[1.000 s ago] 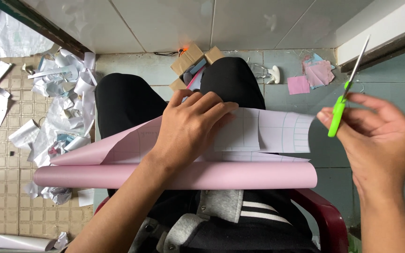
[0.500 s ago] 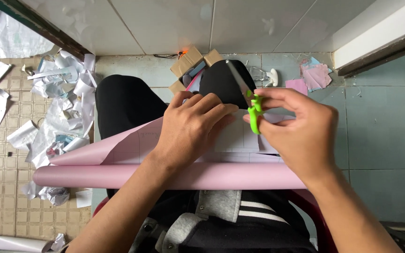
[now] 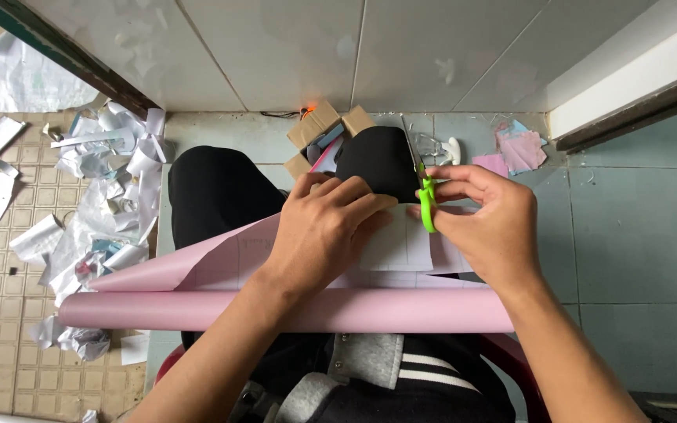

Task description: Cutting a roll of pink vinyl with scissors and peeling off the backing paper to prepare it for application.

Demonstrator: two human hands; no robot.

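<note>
right grip [image 3: 487, 227] closed on green scissors [image 3: 426, 202] at pink paper [image 3: 221, 266]; left hand [image 3: 323, 231] flat on it.

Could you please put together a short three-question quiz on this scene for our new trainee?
1. True or false: the left hand lies flat on the pink sheet.
2. What colour are the handles of the scissors in the right hand?
3. Where do the paper scraps lie: A) on the floor by the person's left, B) on the pink roll?

Key: 1 true; 2 green; 3 A.
</note>
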